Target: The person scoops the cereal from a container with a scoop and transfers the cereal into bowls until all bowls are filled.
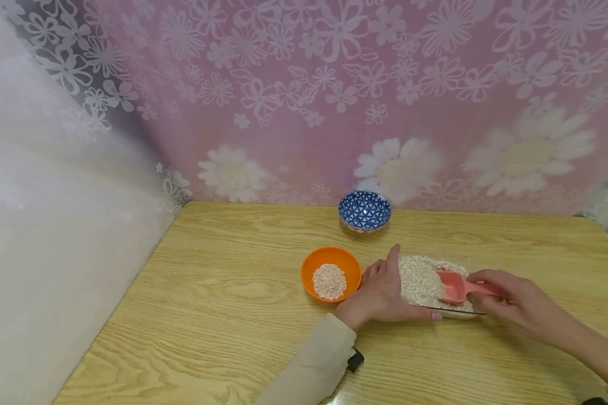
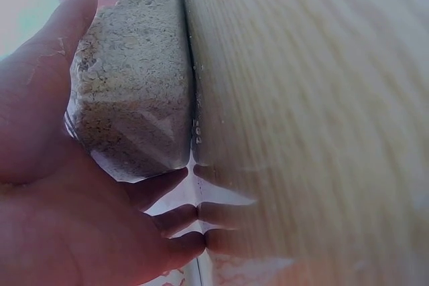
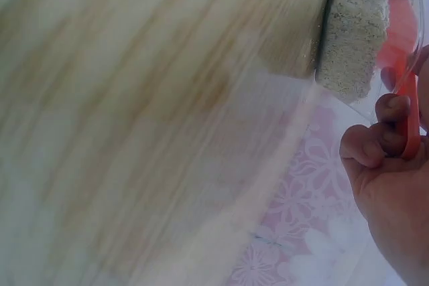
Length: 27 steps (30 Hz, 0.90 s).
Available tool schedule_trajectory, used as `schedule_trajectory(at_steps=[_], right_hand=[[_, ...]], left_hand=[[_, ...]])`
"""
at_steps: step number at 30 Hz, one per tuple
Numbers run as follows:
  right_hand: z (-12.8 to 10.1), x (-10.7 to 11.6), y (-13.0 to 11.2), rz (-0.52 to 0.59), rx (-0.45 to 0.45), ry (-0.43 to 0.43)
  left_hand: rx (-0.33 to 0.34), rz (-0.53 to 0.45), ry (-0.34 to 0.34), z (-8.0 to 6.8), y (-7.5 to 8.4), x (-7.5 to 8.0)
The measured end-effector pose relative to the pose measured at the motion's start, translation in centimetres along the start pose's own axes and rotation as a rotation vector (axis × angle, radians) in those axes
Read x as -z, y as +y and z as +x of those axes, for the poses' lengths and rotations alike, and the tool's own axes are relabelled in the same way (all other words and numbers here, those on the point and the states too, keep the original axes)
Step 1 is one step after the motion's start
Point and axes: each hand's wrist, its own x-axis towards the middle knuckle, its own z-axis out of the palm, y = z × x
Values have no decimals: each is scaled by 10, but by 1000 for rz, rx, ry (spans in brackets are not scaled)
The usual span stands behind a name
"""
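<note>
On the left of the wooden table (image 1: 208, 315) sits an orange bowl (image 1: 331, 274) with some oats. Next to it, your left hand (image 1: 380, 292) wraps around a clear tub of oats (image 1: 425, 281). Your right hand (image 1: 512, 298) grips a pink scoop (image 1: 458, 288), dipped into the oats.

Oat container (image 1: 425, 281) on surface (image 1: 223, 315), small bowl (image 1: 331, 274) with oats just left of it. Patterned bowl (image 1: 365, 211) behind both, near the backdrop. Scoop (image 1: 456, 287) sits in the container's oats.
</note>
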Motion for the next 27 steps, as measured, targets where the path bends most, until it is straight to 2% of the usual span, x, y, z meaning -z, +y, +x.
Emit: schedule_trajectory(at_steps=[4, 8, 11, 18, 24, 27], right_hand=[[-1, -2, 0, 23, -11, 21], [1, -5, -4, -63, -11, 30], [0, -7, -5, -83, -20, 23], [-3, -6, 0, 111, -55, 1], [-8, -3, 5, 191, -109, -12], [-9, -2, 6, 242, -103, 19]], left_hand=[[-2, -3, 4, 0, 0, -1], [-2, -9, 2, 1, 0, -1], [2, -19, -3, 1, -1, -1], [-2, -19, -1, 0, -1, -1], [1, -29, -3, 0, -1, -1], [1, -27, -4, 0, -1, -1]])
